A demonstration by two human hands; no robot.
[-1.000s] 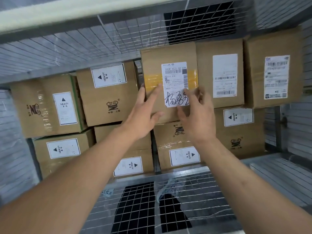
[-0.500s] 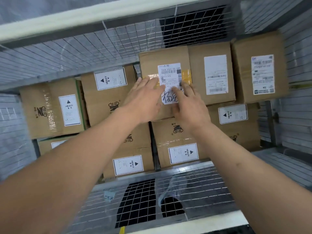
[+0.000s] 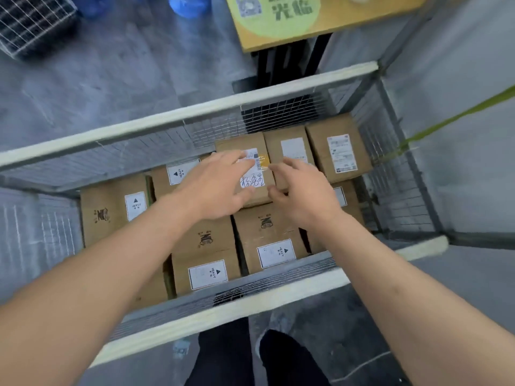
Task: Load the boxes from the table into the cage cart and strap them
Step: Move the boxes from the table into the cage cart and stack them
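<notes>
I look down into the wire cage cart [image 3: 195, 126], which holds several cardboard boxes. A box with a handwritten shipping label [image 3: 252, 182] lies on top in the back row, beside two more labelled boxes [image 3: 338, 147]. My left hand [image 3: 214, 188] hovers over its left side with fingers spread and relaxed. Over its right edge, my right hand [image 3: 301, 196] hangs with fingers loosely bent. Neither hand grips anything. Boxes with HEAVY stickers [image 3: 207, 257] fill the lower layer.
A green strap [image 3: 434, 126] runs from the cart's right side up to the right. A yellow-green floor mat [image 3: 312, 18] lies beyond the cart. Another wire cage [image 3: 30, 23] stands at the far left. My legs [image 3: 250, 358] show below the near rail.
Both hands have lifted off the handwritten-label box, which stays in place. My head has pulled up and back, so the whole cart and the floor beyond show.
</notes>
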